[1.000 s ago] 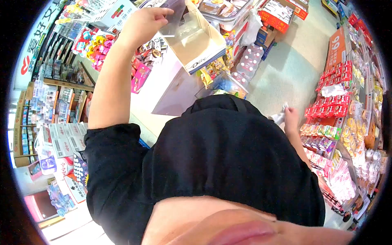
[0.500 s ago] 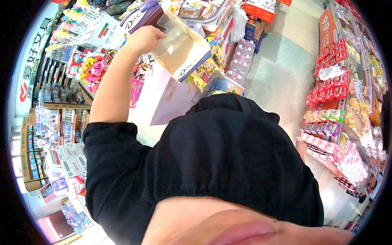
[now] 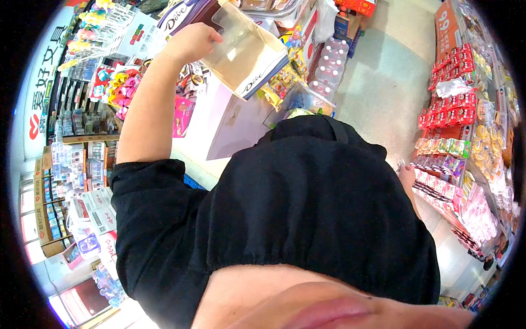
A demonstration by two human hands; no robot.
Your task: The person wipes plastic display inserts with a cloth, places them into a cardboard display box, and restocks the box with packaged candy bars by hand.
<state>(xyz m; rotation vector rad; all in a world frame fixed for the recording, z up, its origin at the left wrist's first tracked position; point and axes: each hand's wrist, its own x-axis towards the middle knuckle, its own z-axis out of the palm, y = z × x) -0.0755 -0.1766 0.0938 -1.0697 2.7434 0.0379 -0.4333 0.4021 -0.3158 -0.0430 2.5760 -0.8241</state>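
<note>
My left hand point(image 3: 196, 43) is closed at the upper left edge of an open Dove box point(image 3: 253, 57). This box has a cream inside, a dark blue and white front edge and a clear plastic flap. My fingers are curled at the flap's side, and their undersides are hidden. Just behind the hand stands a purple and brown Dove box point(image 3: 183, 16). My right hand point(image 3: 406, 175) shows only in part past my black top, low at my right side near pink packets point(image 3: 438, 186). Its fingers are too small and covered to read.
A white counter point(image 3: 233, 129) stands below the Dove box, with yellow snack packets point(image 3: 282, 79) beside it. Bottled drinks point(image 3: 331, 63) are stacked along the aisle floor point(image 3: 375, 82). Red packets point(image 3: 452, 109) hang on the right shelf. Colourful wrapped sweets point(image 3: 123, 90) are at left.
The whole view has shifted slightly, with the counter and Dove box higher in it. My left hand stays at the box's edge. More of my right hand now shows beside my top.
</note>
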